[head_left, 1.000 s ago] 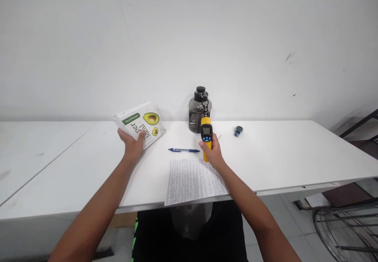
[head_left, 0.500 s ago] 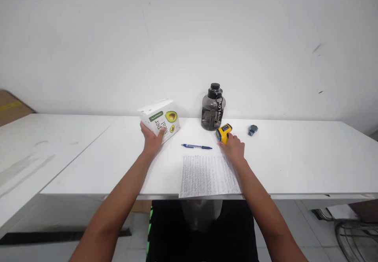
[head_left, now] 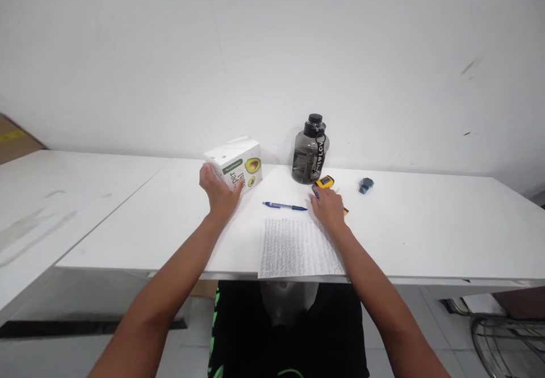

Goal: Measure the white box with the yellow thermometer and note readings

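Now, head view: our left hand [head_left: 219,196] grips box [head_left: 237,167], left of bottle [head_left: 305,154]; right hand [head_left: 328,206] drapes over thermometer [head_left: 326,181] on table [head_left: 404,225], we can't tell if clasping. Setting-down step, we reckon; next move likely calls for easing right hand clear.

White table [head_left: 426,225] here, with a dark jug [head_left: 303,159], blue pen [head_left: 284,206], paper sheet [head_left: 296,250], watch [head_left: 366,184] and yellow thermometer gun [head_left: 326,181] on it.

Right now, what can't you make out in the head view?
All in the head view:
Yellow device: middle hidden by the right hand, so its hold is unclear.
White box: left hand covers some lettering.
Printed sheet: text too small.
Brown object: cut off by the left edge.
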`<action>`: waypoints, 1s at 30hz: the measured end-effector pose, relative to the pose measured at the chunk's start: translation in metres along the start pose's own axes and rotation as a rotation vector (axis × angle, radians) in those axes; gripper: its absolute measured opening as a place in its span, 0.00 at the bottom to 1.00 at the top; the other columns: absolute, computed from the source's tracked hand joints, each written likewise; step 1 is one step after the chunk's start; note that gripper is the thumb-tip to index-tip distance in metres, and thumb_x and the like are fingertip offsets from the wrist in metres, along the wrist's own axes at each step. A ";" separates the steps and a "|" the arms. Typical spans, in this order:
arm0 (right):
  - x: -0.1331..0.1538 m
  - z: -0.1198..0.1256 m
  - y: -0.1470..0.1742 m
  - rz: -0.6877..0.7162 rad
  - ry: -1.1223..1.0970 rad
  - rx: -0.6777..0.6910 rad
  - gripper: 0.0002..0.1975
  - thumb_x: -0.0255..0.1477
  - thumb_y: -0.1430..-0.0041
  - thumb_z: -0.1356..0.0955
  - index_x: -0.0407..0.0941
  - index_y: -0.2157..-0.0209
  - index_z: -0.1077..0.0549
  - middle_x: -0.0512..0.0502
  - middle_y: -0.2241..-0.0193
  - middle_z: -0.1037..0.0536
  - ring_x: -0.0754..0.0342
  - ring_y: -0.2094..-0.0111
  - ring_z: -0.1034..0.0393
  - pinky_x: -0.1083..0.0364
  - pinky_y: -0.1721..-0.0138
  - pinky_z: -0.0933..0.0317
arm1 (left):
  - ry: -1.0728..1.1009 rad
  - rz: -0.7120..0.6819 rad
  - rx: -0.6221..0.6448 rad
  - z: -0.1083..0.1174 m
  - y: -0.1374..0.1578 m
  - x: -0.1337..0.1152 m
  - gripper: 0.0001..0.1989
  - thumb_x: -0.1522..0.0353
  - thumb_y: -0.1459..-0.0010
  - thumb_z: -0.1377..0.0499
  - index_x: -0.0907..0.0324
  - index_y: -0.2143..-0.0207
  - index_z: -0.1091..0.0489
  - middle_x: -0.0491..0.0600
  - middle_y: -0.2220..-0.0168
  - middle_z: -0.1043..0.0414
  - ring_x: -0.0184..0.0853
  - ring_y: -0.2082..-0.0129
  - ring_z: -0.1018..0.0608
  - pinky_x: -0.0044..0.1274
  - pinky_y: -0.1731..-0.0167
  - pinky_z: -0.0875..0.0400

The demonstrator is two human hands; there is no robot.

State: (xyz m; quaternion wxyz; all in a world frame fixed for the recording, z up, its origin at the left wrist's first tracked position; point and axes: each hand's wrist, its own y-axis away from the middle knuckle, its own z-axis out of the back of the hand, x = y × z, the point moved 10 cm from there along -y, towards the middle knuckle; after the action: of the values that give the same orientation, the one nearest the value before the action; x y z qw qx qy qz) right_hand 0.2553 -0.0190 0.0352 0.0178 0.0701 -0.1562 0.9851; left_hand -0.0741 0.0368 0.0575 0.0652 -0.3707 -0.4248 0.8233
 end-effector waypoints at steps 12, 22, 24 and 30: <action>0.061 -0.037 0.019 0.356 0.045 0.255 0.18 0.28 0.30 0.42 0.45 0.44 0.30 0.39 0.62 0.18 0.47 0.62 0.25 0.50 0.55 0.42 | -0.131 -0.500 0.967 -0.070 0.085 -0.098 0.23 0.49 0.39 0.46 0.57 0.56 0.29 0.46 0.71 0.25 0.37 0.69 0.23 0.28 0.66 0.34; 0.013 -0.012 0.006 -0.037 -0.273 0.074 0.16 0.35 0.32 0.41 0.42 0.50 0.32 0.43 0.68 0.22 0.48 0.68 0.28 0.54 0.66 0.42 | -0.121 -0.372 1.159 -0.078 0.094 -0.091 0.38 0.40 0.48 0.43 0.56 0.43 0.33 0.49 0.60 0.23 0.42 0.61 0.22 0.29 0.61 0.36; 0.016 -0.009 0.009 -0.011 -0.494 0.033 0.15 0.41 0.35 0.38 0.45 0.57 0.31 0.47 0.72 0.24 0.50 0.71 0.31 0.55 0.68 0.43 | -0.127 -0.416 1.173 -0.078 0.096 -0.094 0.38 0.41 0.46 0.44 0.54 0.41 0.35 0.51 0.54 0.23 0.44 0.56 0.23 0.30 0.58 0.36; 0.046 -0.024 0.020 0.074 -1.080 0.193 0.15 0.44 0.36 0.41 0.48 0.62 0.33 0.56 0.78 0.32 0.56 0.75 0.37 0.57 0.70 0.43 | -0.138 -0.506 1.174 -0.080 0.100 -0.096 0.35 0.42 0.44 0.44 0.48 0.40 0.34 0.47 0.62 0.25 0.38 0.63 0.23 0.26 0.64 0.38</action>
State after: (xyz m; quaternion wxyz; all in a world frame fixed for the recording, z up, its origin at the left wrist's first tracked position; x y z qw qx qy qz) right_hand 0.2053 -0.0300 0.0128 -0.1061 0.5612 -0.0544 0.8190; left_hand 0.0684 -0.0145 0.0071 0.4219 -0.1080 0.0189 0.9000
